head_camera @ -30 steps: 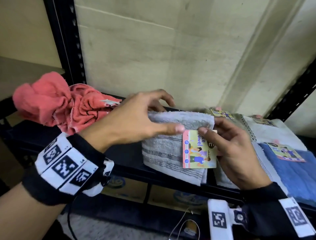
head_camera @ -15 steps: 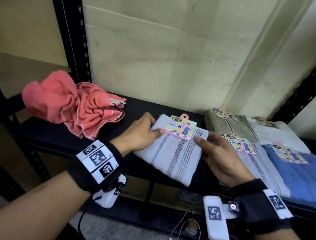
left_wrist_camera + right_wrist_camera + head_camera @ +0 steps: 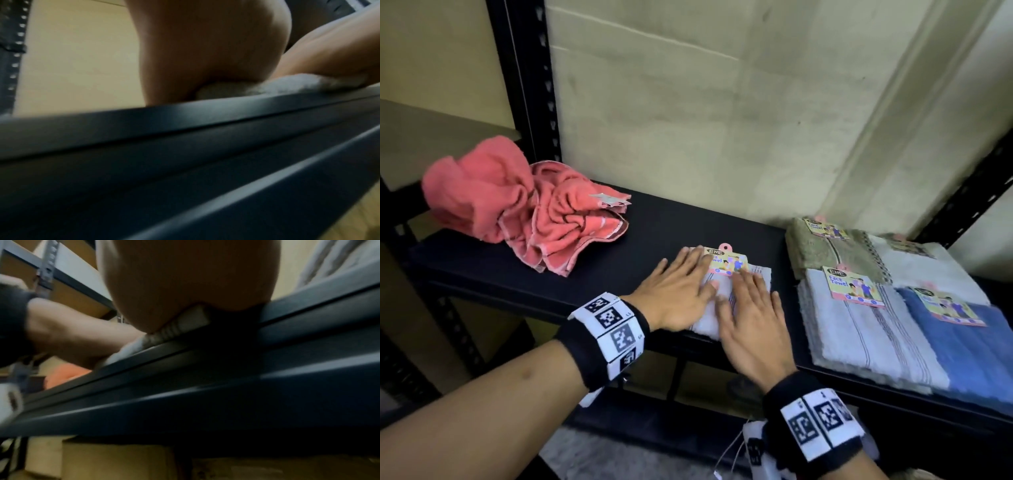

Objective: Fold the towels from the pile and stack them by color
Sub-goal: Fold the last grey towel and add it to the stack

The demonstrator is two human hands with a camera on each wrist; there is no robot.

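Observation:
A folded white striped towel with a paper tag lies flat on the black shelf. My left hand presses flat on its left half, fingers straight. My right hand lies flat on its right half. From the wrist views, the towel edge shows squeezed under each palm at the shelf's front lip. A crumpled pile of pink towels sits at the shelf's left.
Folded towels lie to the right: olive, white, a grey-white striped one and a blue one, each tagged. A black upright post stands behind the pink pile. Cardboard boxes sit below the shelf.
The white towel, held up and folded between both hands a second ago, now lies flat on the shelf. Both hands have let go of it and moved onto its top, palms down.

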